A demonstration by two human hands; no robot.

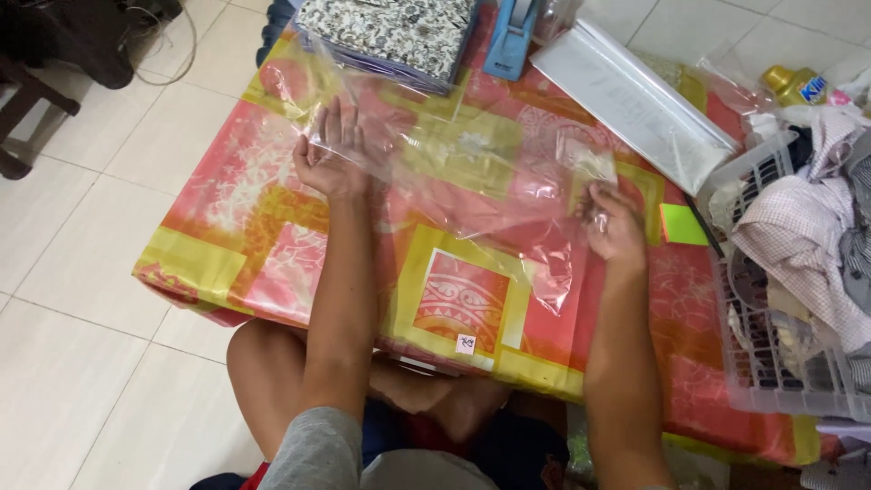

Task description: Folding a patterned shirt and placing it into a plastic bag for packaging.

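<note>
A large clear plastic bag (472, 172) lies spread over a low table covered with a pink and yellow patterned cloth (227, 218). My left hand (331, 154) rests on the bag's left part, palm turned up, fingers apart and pointing away from me. My right hand (612, 222) pinches the bag's right edge, where the plastic bunches up. A small white tag (465, 344) sits on the cloth near the front edge.
A folded patterned fabric stack (390, 36) and a blue tape dispenser (510, 36) lie at the far edge. A long pack of clear bags (635, 100) lies at the back right. A green sticky note (682, 224), a white basket (771, 363) of clothes and a yellow bottle (794, 83) are at right.
</note>
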